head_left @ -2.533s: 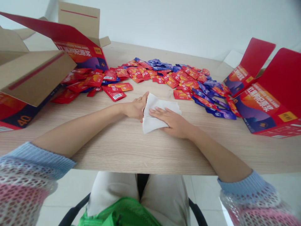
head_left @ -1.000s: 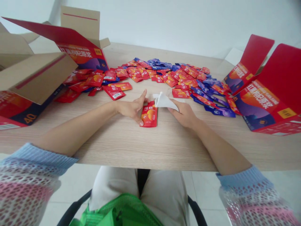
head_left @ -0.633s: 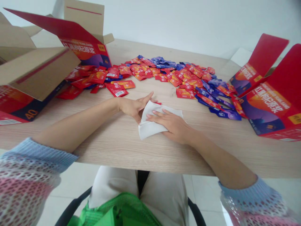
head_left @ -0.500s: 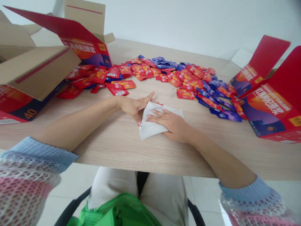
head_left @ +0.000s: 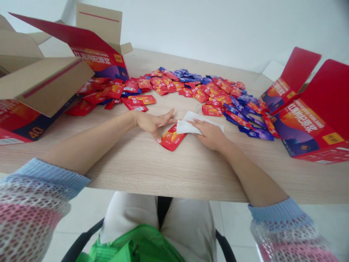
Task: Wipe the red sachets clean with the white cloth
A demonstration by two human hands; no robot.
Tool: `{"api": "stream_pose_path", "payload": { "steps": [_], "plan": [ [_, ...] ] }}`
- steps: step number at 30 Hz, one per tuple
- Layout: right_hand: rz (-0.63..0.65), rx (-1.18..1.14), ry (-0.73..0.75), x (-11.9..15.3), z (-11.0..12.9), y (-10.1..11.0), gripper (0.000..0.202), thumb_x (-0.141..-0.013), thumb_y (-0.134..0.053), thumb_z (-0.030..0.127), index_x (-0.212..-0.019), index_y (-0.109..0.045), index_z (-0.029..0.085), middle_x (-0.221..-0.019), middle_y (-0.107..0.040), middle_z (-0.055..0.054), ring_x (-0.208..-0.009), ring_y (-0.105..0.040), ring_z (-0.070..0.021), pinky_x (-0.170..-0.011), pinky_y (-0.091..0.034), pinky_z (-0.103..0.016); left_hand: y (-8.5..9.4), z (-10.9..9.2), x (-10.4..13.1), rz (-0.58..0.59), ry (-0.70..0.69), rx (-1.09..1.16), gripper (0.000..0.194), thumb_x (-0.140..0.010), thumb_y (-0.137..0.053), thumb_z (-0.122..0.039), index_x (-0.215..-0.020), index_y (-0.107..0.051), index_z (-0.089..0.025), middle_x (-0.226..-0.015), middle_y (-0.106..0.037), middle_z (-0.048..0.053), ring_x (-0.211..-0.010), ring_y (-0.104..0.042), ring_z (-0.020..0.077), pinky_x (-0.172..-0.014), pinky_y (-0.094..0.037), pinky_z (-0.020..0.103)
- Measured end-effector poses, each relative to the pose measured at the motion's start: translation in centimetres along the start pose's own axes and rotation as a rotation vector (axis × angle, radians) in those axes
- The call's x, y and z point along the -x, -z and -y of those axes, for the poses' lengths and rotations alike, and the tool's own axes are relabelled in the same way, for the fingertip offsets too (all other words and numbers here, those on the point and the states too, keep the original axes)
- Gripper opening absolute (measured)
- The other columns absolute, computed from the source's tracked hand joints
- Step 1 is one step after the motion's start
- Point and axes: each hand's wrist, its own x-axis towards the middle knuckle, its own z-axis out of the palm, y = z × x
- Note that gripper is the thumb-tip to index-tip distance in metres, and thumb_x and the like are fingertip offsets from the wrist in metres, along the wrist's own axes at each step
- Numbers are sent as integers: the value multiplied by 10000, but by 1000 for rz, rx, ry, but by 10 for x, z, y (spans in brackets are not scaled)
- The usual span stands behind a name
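Now the red sachet (head_left: 173, 140) touches the left grip (head_left: 151, 123) at the thumb.

The lone pouch (head_left: 173, 141) is glowing red, with rounded orange shapes and white lettering; the cloth (head_left: 184, 127) is showing plain white; the heaped pouches (head_left: 211, 90) are mixing red-and-orange fronts with blue-violet ones; the table (head_left: 152, 169) is displaying a pale beige, finely streaked wood grain; the left cartons (head_left: 54, 77) are wearing red, orange and navy outside, and are baring tan flaps with a dark red stripe; the right cartons (head_left: 305, 125) are combining red, orange and purple with white characters and yellow labels; the sleeves (head_left: 29, 207) are running from light blue cuffs into white and pink openwork bands; the trousers (head_left: 188, 222) are looking off-white.
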Motion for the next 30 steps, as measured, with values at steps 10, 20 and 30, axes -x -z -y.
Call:
{"api": "stream_pose_path", "payload": {
  "steps": [10,20,30],
  "plan": [
    [-326,-282,4,18,22,24,599,-896,-470,228,-1487,-375,261,-1449,-511,-23,-1283,-516,-295,-1064,-421,-503,-3,4,-2,-123,15,-42,1313,-514,-826,-522,-1552,-104,-168,-1630,-7,145,-1474,-36,385,-1186,-82,517],
    [1,-299,300,7,52,-6,671,-777,-518,151,-1440,-447,226,-1516,-416,-52,-1445,-277,-265,-1165,-208,-560,-4,13,-5,-75,13,-110,1474,-565,-794,-494,-1461,328,-164,-1619,-23,199,-1486,9,348,-1178,-61,507],
    [-17,-112,153,-1,11,0,525,-914,-451,250,-1435,-453,181,-1446,-506,-108,-1406,-362,-266,-1175,-122,-611,-5,3,-5,-86,133,-94,1503,-558,-790,-516,-1428,367,-110,-1596,110,232,-1481,59,344,-1177,-75,488]
  ]
}}
